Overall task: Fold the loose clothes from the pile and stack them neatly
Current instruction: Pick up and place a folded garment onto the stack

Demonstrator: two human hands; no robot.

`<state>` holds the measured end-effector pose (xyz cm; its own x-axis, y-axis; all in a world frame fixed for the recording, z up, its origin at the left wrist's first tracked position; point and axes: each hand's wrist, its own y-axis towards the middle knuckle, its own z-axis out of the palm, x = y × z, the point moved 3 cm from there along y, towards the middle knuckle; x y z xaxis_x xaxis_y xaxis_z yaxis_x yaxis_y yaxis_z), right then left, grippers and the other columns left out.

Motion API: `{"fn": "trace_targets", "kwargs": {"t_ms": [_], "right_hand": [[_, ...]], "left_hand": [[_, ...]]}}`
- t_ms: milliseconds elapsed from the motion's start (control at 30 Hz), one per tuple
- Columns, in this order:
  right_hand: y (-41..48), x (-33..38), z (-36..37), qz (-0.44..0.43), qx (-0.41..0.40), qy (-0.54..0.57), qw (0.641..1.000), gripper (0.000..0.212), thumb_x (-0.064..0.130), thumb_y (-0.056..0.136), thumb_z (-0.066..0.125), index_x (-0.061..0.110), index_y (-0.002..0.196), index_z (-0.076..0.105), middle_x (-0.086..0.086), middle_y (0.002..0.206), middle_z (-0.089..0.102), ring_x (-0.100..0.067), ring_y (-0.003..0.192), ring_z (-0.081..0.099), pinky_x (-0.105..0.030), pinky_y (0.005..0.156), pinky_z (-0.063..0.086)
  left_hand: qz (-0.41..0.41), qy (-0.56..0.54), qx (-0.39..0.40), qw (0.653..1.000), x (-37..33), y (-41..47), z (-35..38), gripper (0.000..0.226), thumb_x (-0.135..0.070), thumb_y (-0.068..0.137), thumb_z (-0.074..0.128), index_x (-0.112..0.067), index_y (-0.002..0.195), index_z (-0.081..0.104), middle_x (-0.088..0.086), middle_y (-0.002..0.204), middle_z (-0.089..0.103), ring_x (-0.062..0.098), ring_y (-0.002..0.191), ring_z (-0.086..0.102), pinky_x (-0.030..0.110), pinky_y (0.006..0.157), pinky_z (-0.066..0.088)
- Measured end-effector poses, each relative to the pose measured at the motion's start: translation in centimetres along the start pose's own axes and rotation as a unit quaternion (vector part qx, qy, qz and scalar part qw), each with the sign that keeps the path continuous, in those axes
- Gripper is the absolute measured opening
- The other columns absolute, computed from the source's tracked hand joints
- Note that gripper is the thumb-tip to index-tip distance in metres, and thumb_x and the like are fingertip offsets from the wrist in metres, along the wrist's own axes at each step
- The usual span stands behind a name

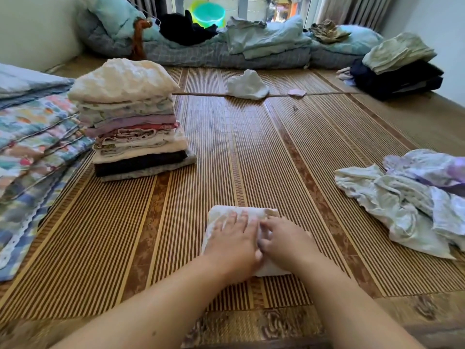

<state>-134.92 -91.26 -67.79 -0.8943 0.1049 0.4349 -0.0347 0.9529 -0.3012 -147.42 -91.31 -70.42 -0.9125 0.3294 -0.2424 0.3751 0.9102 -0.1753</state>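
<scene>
Centrally, crinkly cream cloth rectangle (219,214)

Cloth mostly covered, piles cut off at the edges

The small cream folded cloth (239,210) lies mostly under the left grip (234,238) and right grip (284,241), with only its far edge and a near corner showing. Whether the right grip's bent fingers (270,223) pinch the fabric cannot be told. The rumpled pale-green and lilac pile of clothes (407,205) runs off the right edge, and the patterned blue quilt (32,157) off the left. A tiny pink scrap (297,92) on the striped bamboo mat (251,147) is too small to identify.
</scene>
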Motion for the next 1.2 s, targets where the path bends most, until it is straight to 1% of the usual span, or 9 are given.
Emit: {"fn": "trace_targets", "kwargs": {"t_ms": [167,267,367,533,667,767,933,1100,1200], "right_hand": [[0.4,1.3,0.3,-0.019,-0.022,-0.003,1.0,0.048,0.038,0.094,0.045,0.034,0.142,0.04,0.009,0.156,0.028,-0.016,0.143,0.023,-0.062,0.114,0.015],[0.6,2.5,0.2,-0.039,-0.071,0.049,0.995,0.05,0.037,0.091,0.052,0.033,0.14,0.042,0.005,0.153,0.033,-0.014,0.139,0.029,-0.06,0.112,0.022],[0.8,3.1,0.4,-0.038,-0.087,0.053,0.994,0.054,0.046,0.09,0.054,0.034,0.142,0.042,0.002,0.157,0.027,-0.015,0.144,0.023,-0.057,0.115,0.022],[0.9,3.2,0.9,-0.045,-0.077,0.043,0.995,0.055,0.048,0.089,0.056,0.037,0.141,0.041,0.005,0.157,0.025,-0.015,0.144,0.023,-0.057,0.115,0.021],[0.8,2.3,0.8,-0.035,-0.074,0.039,0.996,0.054,0.049,0.089,0.057,0.04,0.14,0.041,0.006,0.157,0.025,-0.014,0.144,0.023,-0.058,0.115,0.022],[0.8,1.4,0.6,-0.025,-0.069,0.02,0.997,0.058,0.051,0.087,0.057,0.041,0.141,0.039,0.006,0.158,0.023,-0.014,0.145,0.021,-0.057,0.114,0.018],[0.4,0.4,-0.2,-0.031,-0.079,0.005,0.996,0.057,0.05,0.088,0.058,0.039,0.141,0.04,0.006,0.158,0.021,-0.013,0.145,0.019,-0.056,0.115,0.015],[-0.2,-2.0,-1.8,-0.025,-0.08,-0.006,0.996,0.058,0.048,0.087,0.057,0.04,0.141,0.038,0.003,0.159,0.018,-0.017,0.146,0.016,-0.057,0.115,0.009],[-0.7,-6.5,-5.1,0.045,-0.112,0.018,0.993,0.065,0.049,0.085,0.056,0.04,0.145,0.032,0.002,0.158,0.02,-0.02,0.146,0.017,-0.056,0.115,0.013]], "left_hand": [[-0.013,0.03,0.022,0.999,2.3,0.5,0.5,0.068,-0.057,0.092,0.024,-0.037,0.151,-0.005,0.002,0.161,-0.012,0.022,0.147,-0.015,0.042,0.113,-0.013],[-0.008,0.076,0.022,0.997,5.0,0.5,-0.2,0.078,-0.071,0.088,0.026,-0.037,0.15,-0.005,0.003,0.161,-0.012,0.025,0.147,-0.013,0.04,0.111,-0.013],[-0.013,0.107,0.024,0.994,8.6,0.4,-1.1,0.092,-0.078,0.078,0.037,-0.037,0.15,-0.003,0.003,0.161,-0.008,0.028,0.147,-0.01,0.043,0.113,-0.008],[-0.097,0.106,0.018,0.99,17.1,-0.4,-3.5,0.089,-0.08,0.077,0.036,-0.039,0.15,0.004,-0.001,0.162,0.0,0.027,0.148,0.001,0.048,0.117,0.011],[-0.169,0.105,0.052,0.978,23.5,-2.0,-5.1,0.089,-0.079,0.08,0.034,-0.038,0.152,0.001,0.002,0.162,-0.004,0.028,0.148,-0.003,0.045,0.12,0.008],[-0.173,0.122,0.081,0.974,24.8,-2.1,-6.5,0.091,-0.079,0.08,0.034,-0.035,0.152,0.0,0.004,0.162,-0.002,0.028,0.148,-0.002,0.045,0.12,0.01],[-0.107,0.087,0.025,0.99,19.0,-0.4,-8.4,0.086,-0.074,0.079,0.047,-0.037,0.15,0.016,-0.002,0.161,0.008,0.022,0.148,0.006,0.046,0.118,0.018],[0.035,0.061,-0.017,0.997,5.4,1.7,-7.1,0.068,-0.058,0.083,0.058,-0.049,0.142,0.026,-0.012,0.159,0.013,0.015,0.147,0.007,0.043,0.116,0.014],[0.13,0.049,0.013,0.99,-2.9,2.9,-6.1,0.063,-0.056,0.084,0.058,-0.051,0.14,0.028,-0.015,0.158,0.014,0.014,0.146,0.009,0.042,0.116,0.013]]}}
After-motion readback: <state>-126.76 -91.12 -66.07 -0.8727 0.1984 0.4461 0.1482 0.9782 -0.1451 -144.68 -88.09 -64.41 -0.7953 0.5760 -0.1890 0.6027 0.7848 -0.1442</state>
